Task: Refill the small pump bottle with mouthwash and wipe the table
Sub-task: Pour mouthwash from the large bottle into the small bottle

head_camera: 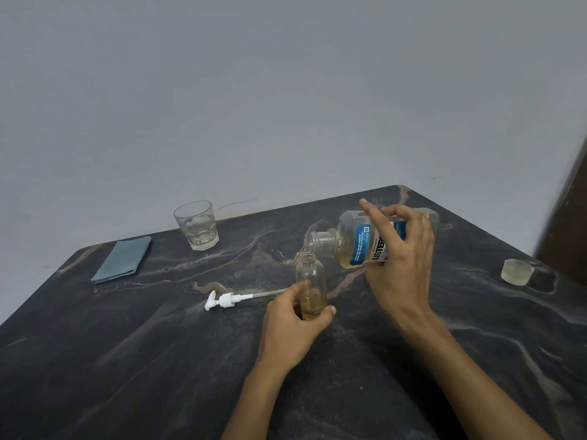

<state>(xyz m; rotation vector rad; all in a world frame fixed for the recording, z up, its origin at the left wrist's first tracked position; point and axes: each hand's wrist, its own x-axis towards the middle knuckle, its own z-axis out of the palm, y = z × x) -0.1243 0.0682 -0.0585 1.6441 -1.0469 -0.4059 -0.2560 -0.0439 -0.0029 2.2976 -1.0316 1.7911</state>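
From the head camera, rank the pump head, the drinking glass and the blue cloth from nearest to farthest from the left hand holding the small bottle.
Measured from the left hand:
1. Pump head, lying on the table just to the hand's left.
2. Drinking glass, farther back and left, near the wall.
3. Blue cloth, folded, farthest left near the table's edge.

— What sort of place is this?
— A plain room in a home, by the look of it: a dark marble-patterned table [158,360] pushed against a bare grey painted wall [254,90].
— Anything more?
— Household things: a clear faceted drinking glass [197,225], a folded blue-grey cloth [122,259], a clear plastic mouthwash bottle with a blue label [359,241].
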